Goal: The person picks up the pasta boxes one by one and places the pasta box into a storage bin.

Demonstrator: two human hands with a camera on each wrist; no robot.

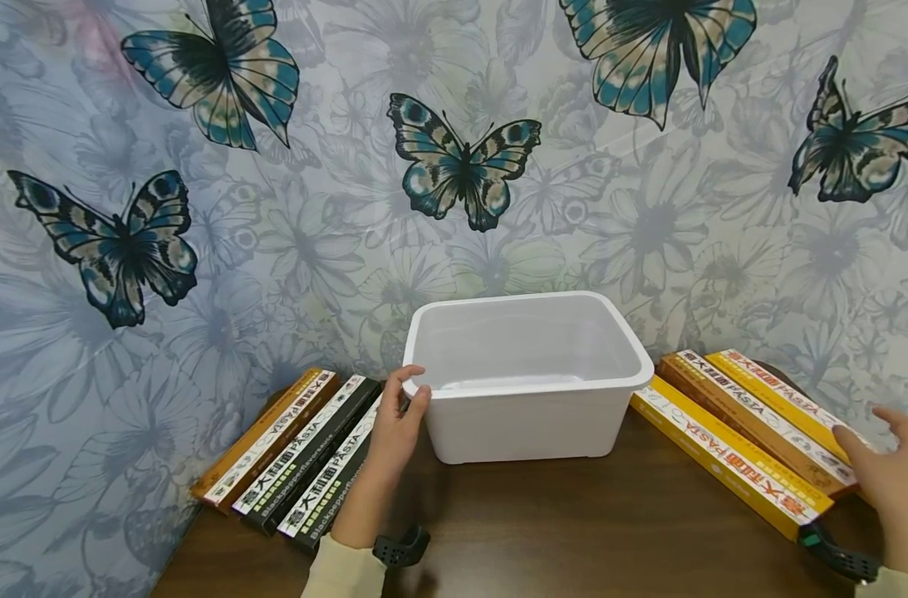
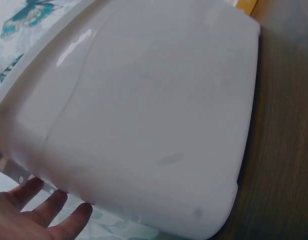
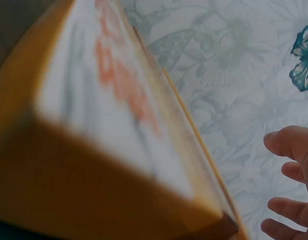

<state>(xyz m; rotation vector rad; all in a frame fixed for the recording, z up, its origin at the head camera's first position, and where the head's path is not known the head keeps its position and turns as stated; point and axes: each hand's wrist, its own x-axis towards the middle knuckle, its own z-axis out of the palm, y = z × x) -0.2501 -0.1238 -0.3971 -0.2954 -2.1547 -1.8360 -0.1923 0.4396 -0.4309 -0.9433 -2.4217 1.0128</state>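
A white plastic bin [image 1: 528, 423] stands upright in the middle of the table. My left hand [image 1: 400, 428] grips its left front corner, the thumb and index finger at the rim; in the left wrist view, fingertips [image 2: 53, 202] meet the bin's edge. Out at the right, my right hand [image 1: 898, 473] is spread with nothing in it, beside the near ends of three pasta boxes. These are a yellow box [image 1: 730, 453], a brown box [image 1: 753, 415] and another yellow box [image 1: 778, 399]. A yellow box [image 3: 108, 185] looms blurred in the right wrist view, apart from the fingers.
Left of the bin lie a brown pasta box [image 1: 270, 440] and two black ones, the middle box [image 1: 311, 453] and the box nearest my left forearm [image 1: 334, 486]. Behind the brown table [image 1: 573, 531] rises a wall [image 1: 311, 274] with butterflies and flowers.
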